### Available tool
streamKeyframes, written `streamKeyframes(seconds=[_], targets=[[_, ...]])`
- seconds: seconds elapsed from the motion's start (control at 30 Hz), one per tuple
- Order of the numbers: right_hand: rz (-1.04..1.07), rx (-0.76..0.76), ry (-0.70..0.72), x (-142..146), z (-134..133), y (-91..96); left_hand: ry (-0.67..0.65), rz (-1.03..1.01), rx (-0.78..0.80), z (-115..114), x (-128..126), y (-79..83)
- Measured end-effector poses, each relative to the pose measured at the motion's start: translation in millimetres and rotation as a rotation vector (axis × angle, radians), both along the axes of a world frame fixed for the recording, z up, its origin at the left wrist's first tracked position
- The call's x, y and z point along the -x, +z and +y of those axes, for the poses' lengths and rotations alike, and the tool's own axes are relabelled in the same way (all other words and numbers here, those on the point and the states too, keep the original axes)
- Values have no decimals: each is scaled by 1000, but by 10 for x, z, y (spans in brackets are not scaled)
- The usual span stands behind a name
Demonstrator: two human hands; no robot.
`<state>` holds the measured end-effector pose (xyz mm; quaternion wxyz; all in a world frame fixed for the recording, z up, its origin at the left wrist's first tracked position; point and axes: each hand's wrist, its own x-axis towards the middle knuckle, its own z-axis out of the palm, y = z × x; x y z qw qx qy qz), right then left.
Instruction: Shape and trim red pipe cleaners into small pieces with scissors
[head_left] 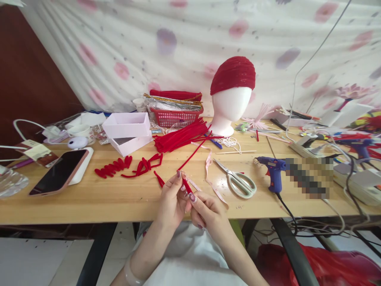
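red fuzzy stem piece [188, 189] sits pinched in the thumbs and fingers of the left hand [172, 197] and right hand [207, 208], at the near side of the pale wooden table [113, 202]; a loose grip could drop it. a long thin red stem [194, 155] stretches far and right from the left hand; whether it joins the held piece i cannot tell, but the far red stem bundle [178, 137] could snag it. steel scissors with pale green handles [233, 175] lie right, where a careless reach could nick a finger
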<state>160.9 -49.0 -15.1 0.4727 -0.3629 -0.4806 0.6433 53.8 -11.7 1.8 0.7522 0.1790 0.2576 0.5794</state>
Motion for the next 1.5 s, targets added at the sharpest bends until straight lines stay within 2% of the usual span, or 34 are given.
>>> streamKeyframes(seconds=[0.17, 0.33, 0.47, 0.57, 0.7, 0.87, 1.03, 1.27, 1.5], targets=[[12, -8, -60, 5, -1, -24, -16, 150, -139, -11, 48, -29], [-32, -14, -96, -4, 7, 0, 149, 384, -212, -32, 109, -106], [-55, -54, -192, 13, 3, 17, 244, 512, -217, -48, 141, -129], [-75, -104, -237, 17, 1, 18, 202, 530, -223, -58, 148, -118], [-67, -113, -251, -1, 6, 3, 97, 553, -308, -65, 125, -128], [-59, -109, -269, -5, 16, 25, 32, 464, -304, -67, 61, -160], [-88, -124, -259, 24, 20, 59, -67, 199, -156, -99, 29, -106], [-117, -161, -279, 69, -13, -36, 20, -9, 13, -73, 110, -57], [-95, -181, -276, 84, -22, -71, 43, -47, 33, -66, 133, -44]])
